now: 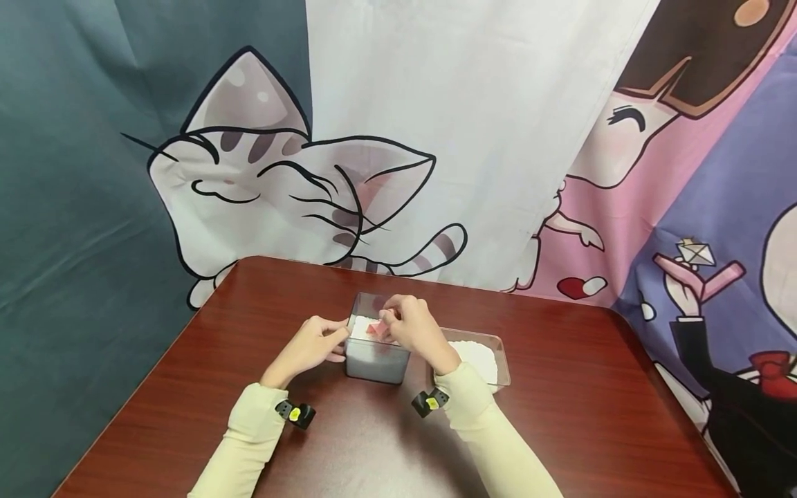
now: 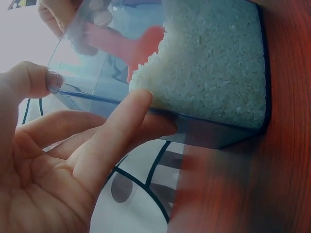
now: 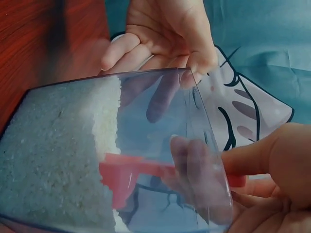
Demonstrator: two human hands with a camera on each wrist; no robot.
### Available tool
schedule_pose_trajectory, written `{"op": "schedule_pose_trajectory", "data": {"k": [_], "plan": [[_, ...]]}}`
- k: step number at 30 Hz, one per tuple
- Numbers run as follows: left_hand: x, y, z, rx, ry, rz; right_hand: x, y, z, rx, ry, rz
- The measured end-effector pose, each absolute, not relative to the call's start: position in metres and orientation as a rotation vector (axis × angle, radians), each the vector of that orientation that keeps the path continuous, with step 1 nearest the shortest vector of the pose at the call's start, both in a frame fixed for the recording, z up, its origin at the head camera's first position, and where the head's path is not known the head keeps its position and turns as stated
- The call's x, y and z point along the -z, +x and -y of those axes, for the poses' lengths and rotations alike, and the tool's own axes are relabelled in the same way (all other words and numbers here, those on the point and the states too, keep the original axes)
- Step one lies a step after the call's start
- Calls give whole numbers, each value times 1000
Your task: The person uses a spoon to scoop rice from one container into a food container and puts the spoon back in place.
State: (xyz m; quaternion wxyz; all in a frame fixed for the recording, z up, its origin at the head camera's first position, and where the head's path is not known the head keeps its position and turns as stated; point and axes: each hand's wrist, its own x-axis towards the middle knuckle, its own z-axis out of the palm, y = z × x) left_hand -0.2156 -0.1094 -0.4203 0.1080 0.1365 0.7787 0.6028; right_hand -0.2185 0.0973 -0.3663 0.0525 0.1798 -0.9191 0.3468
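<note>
A bluish clear plastic container (image 1: 376, 365) stands on the table with white rice (image 2: 209, 63) inside. My left hand (image 1: 317, 344) grips its left side near the rim, with the thumb at the top edge and the fingers against the outer wall. From above, my right hand (image 1: 411, 325) pinches the handle of a small red scoop (image 3: 121, 177). The scoop's head (image 2: 148, 48) touches the rice surface inside. In both wrist views the scoop and part of the right hand show through the clear wall.
Just right of the container sits a second clear tub (image 1: 503, 363) with white rice, partly behind the right forearm. Both stand on a reddish-brown wooden table (image 1: 205, 401). A printed cloth (image 1: 486, 138) with cartoon figures hangs behind the table.
</note>
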Motion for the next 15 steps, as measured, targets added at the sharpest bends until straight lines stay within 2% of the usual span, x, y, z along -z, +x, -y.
{"op": "schedule_pose_trajectory", "data": {"k": [9, 15], "plan": [[419, -214, 121, -1773, 393, -2225, 352, -205, -134, -1598, 441, 2634], [423, -209, 137, -1718, 383, -2262, 329, -176, -180, -1386, 373, 2539]]}}
